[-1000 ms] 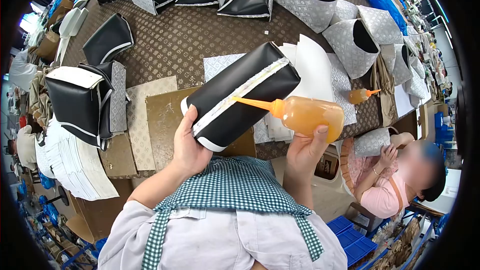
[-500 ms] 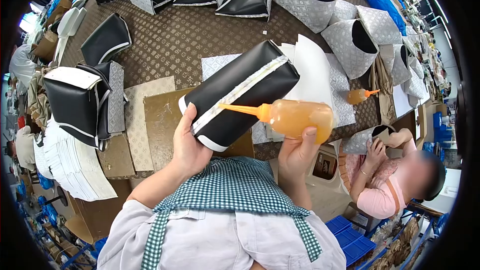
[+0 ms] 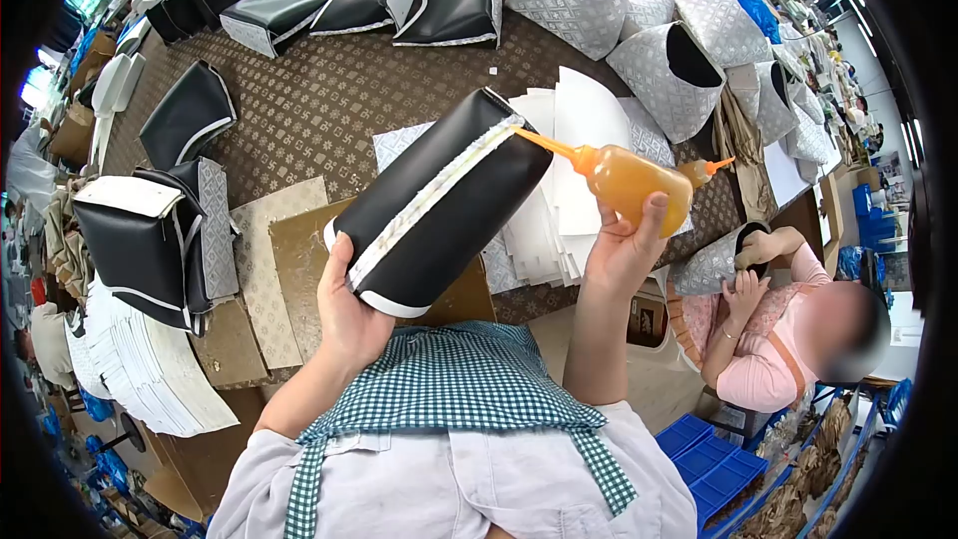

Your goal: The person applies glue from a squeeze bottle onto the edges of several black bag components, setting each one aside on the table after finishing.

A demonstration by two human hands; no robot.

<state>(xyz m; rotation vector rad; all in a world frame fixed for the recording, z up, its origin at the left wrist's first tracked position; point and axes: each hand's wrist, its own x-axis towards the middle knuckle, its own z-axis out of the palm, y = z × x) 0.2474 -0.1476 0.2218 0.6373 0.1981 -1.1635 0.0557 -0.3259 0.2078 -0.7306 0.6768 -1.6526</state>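
The black piece [image 3: 469, 220] was observed tilted above the patterned table [image 3: 339, 60], its lower end grasped in the left hand [image 3: 354, 324]. The left thumb was laid along its edge; the fingers were mostly hidden beneath. An amber bottle [image 3: 644, 190] was held by the right hand [image 3: 624, 255], with thumb and fingers bent around its base. Its orange nozzle [image 3: 554, 144] was directed at the upper end of the white strip [image 3: 429, 211]; contact could not be confirmed. A second bottle [image 3: 697, 173] was partly hidden behind the first. A silver patterned piece [image 3: 704, 268] was held by a co-worker [image 3: 773, 349].
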